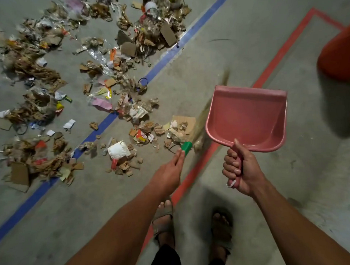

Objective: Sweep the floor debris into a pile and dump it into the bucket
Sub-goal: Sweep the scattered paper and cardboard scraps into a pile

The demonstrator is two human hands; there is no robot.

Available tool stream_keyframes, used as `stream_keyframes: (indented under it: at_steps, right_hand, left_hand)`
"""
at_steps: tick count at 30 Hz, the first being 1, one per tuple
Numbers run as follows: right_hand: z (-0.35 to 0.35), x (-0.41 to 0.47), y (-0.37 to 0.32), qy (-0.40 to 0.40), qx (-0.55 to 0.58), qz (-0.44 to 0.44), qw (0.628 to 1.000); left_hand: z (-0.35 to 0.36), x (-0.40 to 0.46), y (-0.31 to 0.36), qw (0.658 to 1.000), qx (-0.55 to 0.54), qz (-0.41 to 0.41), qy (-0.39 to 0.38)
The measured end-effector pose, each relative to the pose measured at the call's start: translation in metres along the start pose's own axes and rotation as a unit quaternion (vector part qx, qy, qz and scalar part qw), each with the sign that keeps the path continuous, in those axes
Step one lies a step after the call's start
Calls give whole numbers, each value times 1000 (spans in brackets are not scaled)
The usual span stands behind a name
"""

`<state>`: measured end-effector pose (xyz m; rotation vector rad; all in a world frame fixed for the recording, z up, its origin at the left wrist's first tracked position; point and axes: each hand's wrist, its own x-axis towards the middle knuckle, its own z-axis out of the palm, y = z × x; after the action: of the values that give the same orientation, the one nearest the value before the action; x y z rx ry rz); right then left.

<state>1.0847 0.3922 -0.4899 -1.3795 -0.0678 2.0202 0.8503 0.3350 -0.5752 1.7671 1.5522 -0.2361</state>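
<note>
Head view: right hand (240, 169), fingers curled tight round the handle, holds an empty pink plastic dustpan (247, 117) at centre right. Left hand (168, 172) grips a green-collared straw broom (187, 144), blurred; its finger positions can't be told. Torn cardboard and paper debris (71, 76) litters the grey floor upper left; an orange bucket (339, 55) sits at the right edge.

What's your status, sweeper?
Left grip on broom, right grip on empty dustpan. Debris unpiled. Bucket right, path clear.

No lettering on the debris (118, 148) is legible
</note>
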Motion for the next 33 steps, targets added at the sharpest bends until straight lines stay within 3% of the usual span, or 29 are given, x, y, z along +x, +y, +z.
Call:
stream_keyframes:
  at_steps: [4,7,15,20,24,33]
  right_hand:
    - [-19,-4,11,7,1,5,1000]
    - [-29,-9,23,13,5,16,1000]
    - [-16,-14,40,6,-23,28,999]
    - [-4,-14,35,-12,-19,20,1000]
    - [2,-18,30,-20,-18,20,999]
    - [-12,-12,28,-23,-28,33,999]
  left_hand:
    - [29,-12,7,995,51,10,-89]
    - [27,-11,-14,991,87,-36,-94]
    - [-68,27,-91,982,92,-160,30]
    - [-111,13,-103,975,84,-182,93]
    - [-99,-11,-96,983,65,-142,92]
    - [-6,-6,-39,991,126,36,-23]
